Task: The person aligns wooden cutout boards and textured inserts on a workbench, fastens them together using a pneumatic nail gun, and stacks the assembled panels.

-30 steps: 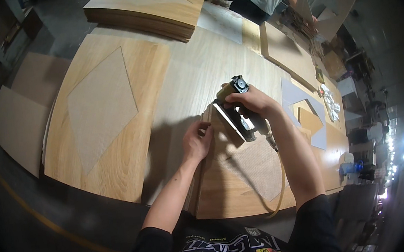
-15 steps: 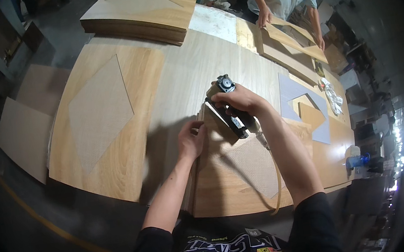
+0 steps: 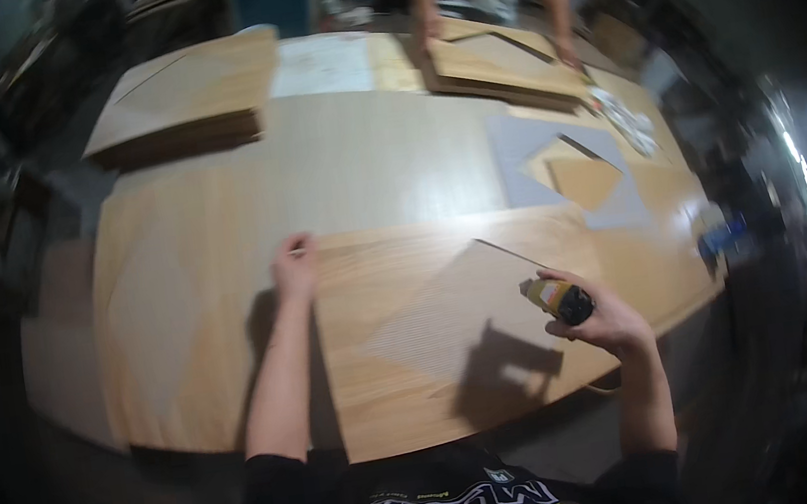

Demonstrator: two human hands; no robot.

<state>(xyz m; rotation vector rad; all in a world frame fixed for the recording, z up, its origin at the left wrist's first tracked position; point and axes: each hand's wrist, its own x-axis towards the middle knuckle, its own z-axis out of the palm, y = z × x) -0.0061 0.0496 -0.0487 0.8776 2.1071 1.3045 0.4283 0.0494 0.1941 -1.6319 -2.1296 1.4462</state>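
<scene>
My right hand [image 3: 613,317] is wrapped round a pneumatic nail gun [image 3: 563,301], held above the right part of a wood-grain panel [image 3: 374,422]. The gun is seen end on, yellowish with a black end, and its shadow falls across the panel. Set in this panel is a beige, mesh-like diamond [image 3: 441,313], with a dark line along its upper right edge. My left hand [image 3: 294,265] is at the panel's far left corner, its fingers curled together. What they pinch, if anything, is too blurred to make out.
Left of me lies another panel [image 3: 216,204] with a diamond. A panel stack [image 3: 177,129] stands at the far left. Across the table, a co-worker's hands [image 3: 428,27] touch another stack [image 3: 501,64]. A grey sheet with a diamond cutout [image 3: 517,152] and a blue object [image 3: 722,235] are rightward.
The nail gun, in my right hand, has moved right and nearer, off the panel's left side. The panel shows turned and more to the right. My left hand has shifted left; the whole view has swung.
</scene>
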